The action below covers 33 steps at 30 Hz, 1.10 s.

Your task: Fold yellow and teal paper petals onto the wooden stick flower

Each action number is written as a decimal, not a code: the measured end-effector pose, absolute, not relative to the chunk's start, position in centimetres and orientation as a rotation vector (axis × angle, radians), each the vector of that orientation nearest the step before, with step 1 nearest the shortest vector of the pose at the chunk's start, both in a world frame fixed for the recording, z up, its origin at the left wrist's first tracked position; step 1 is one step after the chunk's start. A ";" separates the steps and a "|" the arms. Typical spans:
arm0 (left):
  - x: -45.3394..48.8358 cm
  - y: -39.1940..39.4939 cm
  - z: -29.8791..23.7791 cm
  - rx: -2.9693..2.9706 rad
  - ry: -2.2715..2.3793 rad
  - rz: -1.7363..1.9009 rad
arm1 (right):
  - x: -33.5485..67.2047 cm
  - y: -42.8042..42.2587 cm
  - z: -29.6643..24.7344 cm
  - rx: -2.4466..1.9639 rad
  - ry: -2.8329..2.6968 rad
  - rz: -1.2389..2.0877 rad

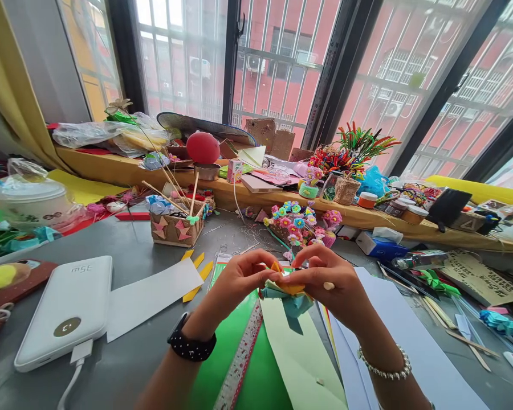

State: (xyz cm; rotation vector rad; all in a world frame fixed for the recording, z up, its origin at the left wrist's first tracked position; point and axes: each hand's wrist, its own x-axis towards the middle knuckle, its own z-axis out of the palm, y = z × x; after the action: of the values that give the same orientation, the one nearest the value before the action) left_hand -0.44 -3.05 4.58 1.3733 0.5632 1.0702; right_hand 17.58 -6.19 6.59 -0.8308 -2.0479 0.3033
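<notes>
Both hands meet above the middle of the desk around a small folded paper piece (pixel 291 287), yellow-orange on top with teal paper (pixel 297 304) below. My left hand (pixel 254 273), with a dark dotted watch strap on its wrist, pinches the left side of the piece. From the right, my right hand (pixel 329 279), a beaded bracelet on its wrist, grips the other side; both hands are closed on it. Beneath them lie a pale green paper strip (pixel 301 353), a patterned ruler (pixel 241 359) and a green sheet (pixel 209 353). Fingers cover part of the folded piece.
A white power bank (pixel 68 307) with a cable lies at left beside a white paper strip (pixel 154 296) and yellow paper strips (pixel 196 282). A decorated box (pixel 177 225) and colourful flowers (pixel 294 222) stand behind. White sheets (pixel 402 336), a bottle (pixel 419 259) and sticks (pixel 472 344) occupy the right.
</notes>
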 end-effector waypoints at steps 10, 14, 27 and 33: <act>0.3 -3.3 3.8 2.132 0.723 1.632 | 17.3 -6.8 7.4 -1.185 -1.715 0.086; 0.7 -3.5 3.4 2.341 0.718 1.730 | 16.7 -7.0 7.2 -1.206 -1.749 0.150; 1.0 -3.9 2.8 2.553 0.686 1.879 | 16.6 -6.8 7.2 -1.276 -1.648 0.253; 1.0 -4.1 2.8 2.604 0.689 1.907 | 16.9 -6.7 7.3 -1.259 -1.679 0.151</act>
State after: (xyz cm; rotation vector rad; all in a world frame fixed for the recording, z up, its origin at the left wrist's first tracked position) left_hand 1.05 -4.11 2.84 2.6042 0.6887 1.9071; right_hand 16.92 -6.75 7.28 -1.2591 -1.6790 0.1511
